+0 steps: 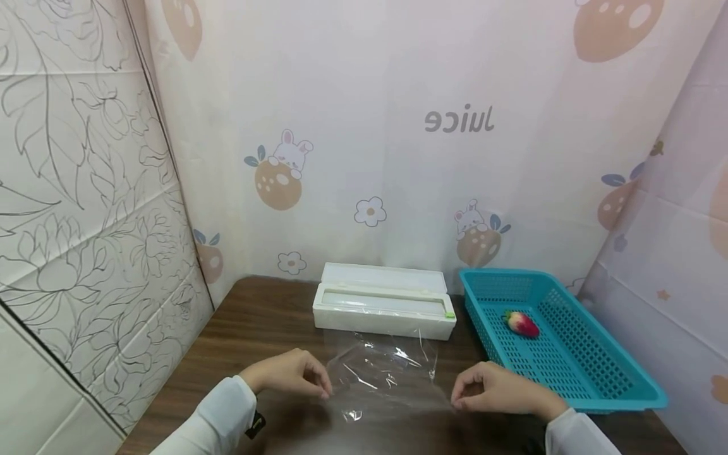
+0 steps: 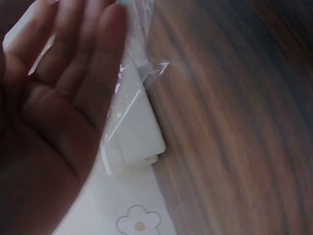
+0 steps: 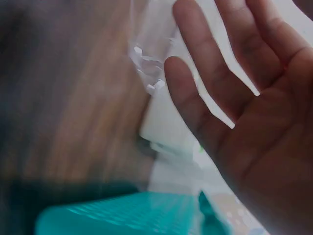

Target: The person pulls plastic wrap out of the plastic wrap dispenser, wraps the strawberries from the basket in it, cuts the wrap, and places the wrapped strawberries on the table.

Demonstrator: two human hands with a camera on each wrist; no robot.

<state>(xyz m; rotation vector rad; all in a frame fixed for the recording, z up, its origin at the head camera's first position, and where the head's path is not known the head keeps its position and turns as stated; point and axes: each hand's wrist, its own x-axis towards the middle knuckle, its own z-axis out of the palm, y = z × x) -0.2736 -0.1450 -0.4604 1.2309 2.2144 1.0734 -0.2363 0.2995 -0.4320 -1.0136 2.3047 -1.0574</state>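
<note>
A sheet of clear plastic wrap (image 1: 387,373) stretches from a white wrap dispenser box (image 1: 383,322) toward the person, wrinkled and shiny. My left hand (image 1: 292,373) pinches its near left corner between thumb and fingers. On the other side, my right hand (image 1: 500,388) pinches the near right corner. In the left wrist view, the film (image 2: 142,73) runs beside the fingers, with the dispenser's end (image 2: 137,127) behind. The right wrist view shows the film's crinkled edge (image 3: 149,68) near the fingers; the thumb tips' grip is hidden in both wrist views.
A teal plastic basket (image 1: 643,395) stands to the right, close to the right hand, with a red and white strawberry (image 1: 522,324) inside. The dispenser's lid (image 1: 383,277) stands raised at the back. Brown wooden table (image 1: 267,322), patterned curtains (image 1: 370,126) behind and at the sides.
</note>
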